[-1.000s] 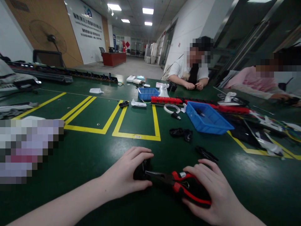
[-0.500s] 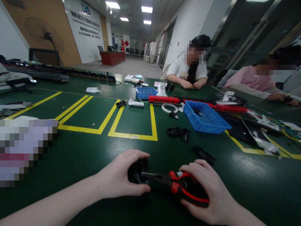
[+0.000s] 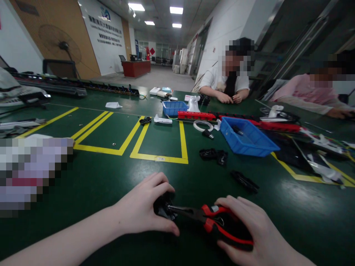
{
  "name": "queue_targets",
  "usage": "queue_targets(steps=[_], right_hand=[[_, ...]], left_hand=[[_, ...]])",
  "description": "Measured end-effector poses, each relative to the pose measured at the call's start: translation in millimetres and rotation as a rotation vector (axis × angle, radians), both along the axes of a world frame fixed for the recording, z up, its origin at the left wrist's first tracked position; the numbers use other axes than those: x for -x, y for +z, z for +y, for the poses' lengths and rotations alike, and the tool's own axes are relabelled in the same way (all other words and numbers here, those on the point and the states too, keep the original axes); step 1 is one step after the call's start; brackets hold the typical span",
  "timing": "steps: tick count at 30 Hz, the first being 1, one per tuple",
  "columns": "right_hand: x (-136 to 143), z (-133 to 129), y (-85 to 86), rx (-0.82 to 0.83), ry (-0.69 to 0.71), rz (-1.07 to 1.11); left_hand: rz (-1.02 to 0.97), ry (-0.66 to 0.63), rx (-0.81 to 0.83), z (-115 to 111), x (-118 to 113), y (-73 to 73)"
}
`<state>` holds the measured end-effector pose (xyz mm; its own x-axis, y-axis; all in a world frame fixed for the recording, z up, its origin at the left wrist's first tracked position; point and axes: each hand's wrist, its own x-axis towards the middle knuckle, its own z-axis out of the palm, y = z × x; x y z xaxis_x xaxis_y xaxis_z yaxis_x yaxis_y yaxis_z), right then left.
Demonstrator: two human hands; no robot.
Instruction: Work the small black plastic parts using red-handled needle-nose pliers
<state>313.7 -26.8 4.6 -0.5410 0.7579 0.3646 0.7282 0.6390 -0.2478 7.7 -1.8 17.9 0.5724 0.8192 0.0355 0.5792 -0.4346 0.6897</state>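
My left hand [image 3: 149, 207] is wrapped round a small black part [image 3: 164, 207] low in the middle of the view, its thumb and fingers on either side. In my right hand [image 3: 246, 221] are long-nose pliers [image 3: 212, 221] with red and black handles. The tips of the pliers point left and touch the black part, where they meet a small shiny piece too small to make out. Much of the black part is hidden by my left fingers.
Beyond my hands lie several black parts [image 3: 244, 181] and a blue bin [image 3: 246, 138]. A smaller blue bin [image 3: 174, 108], red strips [image 3: 196, 115] and a white ring [image 3: 203, 126] stand farther back. Two people sit across the green table [image 3: 105, 173].
The whole view has shifted slightly. My left fingers sit a little differently round the black part, and the pliers' handles have come slightly lower and to the right.
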Motion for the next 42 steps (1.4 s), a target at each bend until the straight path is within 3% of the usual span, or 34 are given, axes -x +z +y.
queue_targets(steps=[9, 20, 29, 42], right_hand=[[3, -1, 3.0, 0.013, 0.003, 0.051], [-1, -2, -8.3, 0.009, -0.034, 0.04], [4, -1, -0.3, 0.075, -0.011, 0.096], [5, -2, -1.8, 0.12, -0.03, 0.13]], left_hand=[[0.116, -0.018, -0.083, 1, 0, 3.4], [0.216, -0.07, -0.219, -2, 2, -5.6], [0.279, -0.069, -0.188, -8, -1, 5.6], [0.371, -0.043, -0.283, -14, -5, -6.6]])
